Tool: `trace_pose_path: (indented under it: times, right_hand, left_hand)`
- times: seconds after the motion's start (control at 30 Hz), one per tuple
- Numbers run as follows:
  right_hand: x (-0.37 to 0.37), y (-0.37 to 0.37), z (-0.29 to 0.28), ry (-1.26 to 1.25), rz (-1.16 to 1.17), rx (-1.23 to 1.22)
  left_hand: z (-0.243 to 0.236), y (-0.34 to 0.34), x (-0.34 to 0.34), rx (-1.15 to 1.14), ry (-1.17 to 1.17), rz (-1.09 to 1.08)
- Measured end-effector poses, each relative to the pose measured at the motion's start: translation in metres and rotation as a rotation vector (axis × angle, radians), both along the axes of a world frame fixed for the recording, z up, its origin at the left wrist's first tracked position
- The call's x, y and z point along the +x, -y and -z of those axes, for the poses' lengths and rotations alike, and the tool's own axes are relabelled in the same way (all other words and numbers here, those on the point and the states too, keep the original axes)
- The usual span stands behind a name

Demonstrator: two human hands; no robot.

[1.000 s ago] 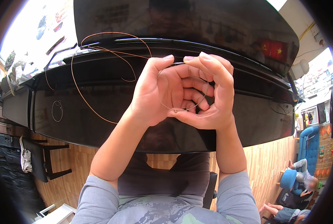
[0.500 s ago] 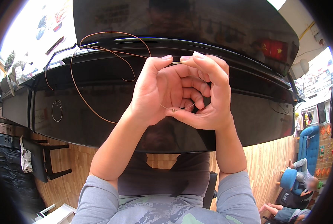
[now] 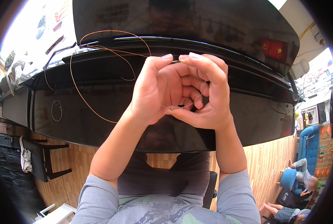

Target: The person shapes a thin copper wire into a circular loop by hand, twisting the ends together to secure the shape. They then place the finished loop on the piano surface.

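Note:
My left hand (image 3: 146, 89) and my right hand (image 3: 219, 89) meet over the black lid, fingers curled round a loop of thin guitar string. A small brass-coloured ball end (image 3: 172, 109) shows at the loop's lower side, by my right thumb. The left thumb tip and the right fingertips come close together at the top, pinching the loop there. A copper-coloured length of string (image 3: 110, 30) runs out from behind my left hand and curls loosely over the piano to the left. Parts of the loop are hidden by my fingers.
The glossy black piano (image 3: 69, 130) spans the space in front of me. A small thin wire ring (image 3: 56, 111) lies on its left. A black bench (image 3: 39, 158) stands at lower left. Two people (image 3: 306, 183) are at far right by a blue sofa (image 3: 308, 145).
The loop's lower part and its ball end have shifted slightly up and left against my right thumb. My right fingertips have moved slightly left. The loose string on the piano is nearly unchanged.

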State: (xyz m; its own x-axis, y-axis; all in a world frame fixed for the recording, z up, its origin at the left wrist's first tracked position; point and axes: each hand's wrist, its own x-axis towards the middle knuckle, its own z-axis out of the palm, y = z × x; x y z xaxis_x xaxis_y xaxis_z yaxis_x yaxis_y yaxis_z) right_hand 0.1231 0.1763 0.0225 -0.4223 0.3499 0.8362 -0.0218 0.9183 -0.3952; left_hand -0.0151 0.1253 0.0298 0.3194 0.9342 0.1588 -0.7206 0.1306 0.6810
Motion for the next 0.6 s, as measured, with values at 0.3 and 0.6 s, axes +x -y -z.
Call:
trace_pose_path:
  times: [0.3, 0.6]
  right_hand:
    - [0.007, -0.004, -0.011, 0.177, 0.140, 0.187]
    - [0.010, -0.006, -0.016, 0.221, 0.209, 0.174]
  left_hand:
    - [0.000, -0.002, -0.002, -0.011, -0.074, -0.055]
    - [-0.005, -0.002, 0.003, -0.030, -0.069, -0.115]
